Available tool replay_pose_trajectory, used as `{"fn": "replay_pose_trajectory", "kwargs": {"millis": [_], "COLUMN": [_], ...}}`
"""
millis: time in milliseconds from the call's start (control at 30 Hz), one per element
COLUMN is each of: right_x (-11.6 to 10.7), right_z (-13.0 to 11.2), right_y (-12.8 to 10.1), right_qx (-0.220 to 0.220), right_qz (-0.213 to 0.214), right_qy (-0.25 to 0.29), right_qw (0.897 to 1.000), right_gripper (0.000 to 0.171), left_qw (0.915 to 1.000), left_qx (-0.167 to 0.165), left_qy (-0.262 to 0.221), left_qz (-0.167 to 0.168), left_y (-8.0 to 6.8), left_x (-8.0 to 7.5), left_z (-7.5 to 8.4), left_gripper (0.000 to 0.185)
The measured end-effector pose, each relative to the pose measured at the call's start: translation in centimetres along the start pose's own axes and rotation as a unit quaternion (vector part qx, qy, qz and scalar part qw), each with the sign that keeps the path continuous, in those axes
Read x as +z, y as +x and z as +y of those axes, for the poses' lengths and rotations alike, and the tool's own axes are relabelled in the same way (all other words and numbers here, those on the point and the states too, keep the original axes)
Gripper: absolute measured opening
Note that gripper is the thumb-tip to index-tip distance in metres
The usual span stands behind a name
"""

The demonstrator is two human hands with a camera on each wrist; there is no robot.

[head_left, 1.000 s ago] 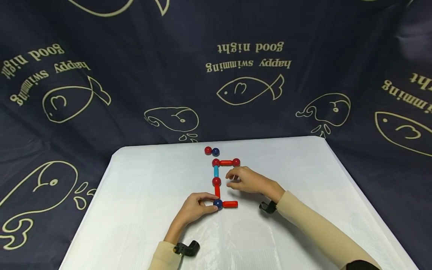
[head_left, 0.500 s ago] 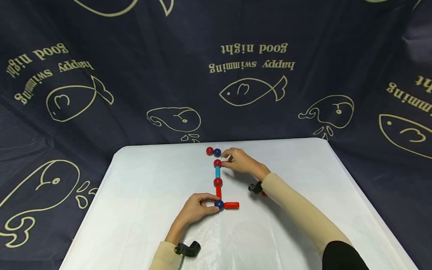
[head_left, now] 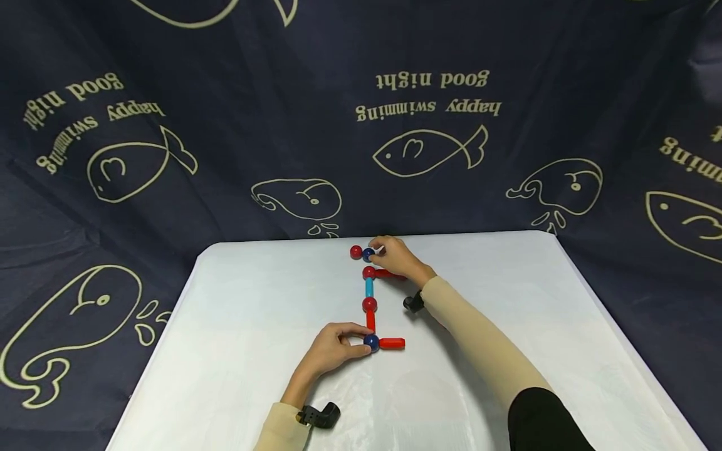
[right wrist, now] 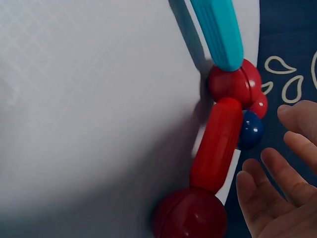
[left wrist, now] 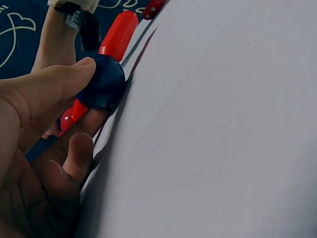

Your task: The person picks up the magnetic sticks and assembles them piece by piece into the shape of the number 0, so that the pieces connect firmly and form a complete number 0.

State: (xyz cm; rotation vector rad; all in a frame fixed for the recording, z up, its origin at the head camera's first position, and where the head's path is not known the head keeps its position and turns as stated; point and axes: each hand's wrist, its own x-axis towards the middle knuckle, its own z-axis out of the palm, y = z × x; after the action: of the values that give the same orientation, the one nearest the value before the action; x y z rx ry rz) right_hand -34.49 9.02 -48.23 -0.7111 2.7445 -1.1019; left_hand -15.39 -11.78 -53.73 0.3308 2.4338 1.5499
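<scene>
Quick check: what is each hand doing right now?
Left hand: pinches the dark blue ball at the chain's near corner.
Right hand: fingers relaxed and open, reaching the loose dark blue ball; no grip visible.

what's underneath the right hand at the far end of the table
Under the right hand lies a red plastic rod joined to a red ball; the rod's far end is covered in the head view. The fingers reach a loose dark blue ball.

left hand (head_left: 329,349): pinches dark blue ball (head_left: 371,341) on white surface (head_left: 237,326)
right hand (head_left: 395,255): fingers at loose dark blue ball (head_left: 368,254)
</scene>
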Motion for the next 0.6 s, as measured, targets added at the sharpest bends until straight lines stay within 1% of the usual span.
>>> {"fn": "replay_pose_trajectory", "kwargs": {"millis": [267,600], "right_x": [0.7,1.5], "right_z": [0.1,0.6], "right_y": [1.2,1.6], "right_qx": [0.03,0.056], "right_qz": [-0.003,0.0], "right_qy": [-0.012,-0.006], "right_qw": [0.999,0.998], "right_gripper": [0.041,0.042], "left_qw": [1.0,1.0], "left_qx": [-0.002,0.002], "left_qy": [-0.008,-0.002], "left_qz": [-0.001,0.001], "left_y": [0.1,0.0], "left_x": [0.1,-0.1], "left_z": [0.0,-0.1], "left_gripper": [0.03,0.029]}}
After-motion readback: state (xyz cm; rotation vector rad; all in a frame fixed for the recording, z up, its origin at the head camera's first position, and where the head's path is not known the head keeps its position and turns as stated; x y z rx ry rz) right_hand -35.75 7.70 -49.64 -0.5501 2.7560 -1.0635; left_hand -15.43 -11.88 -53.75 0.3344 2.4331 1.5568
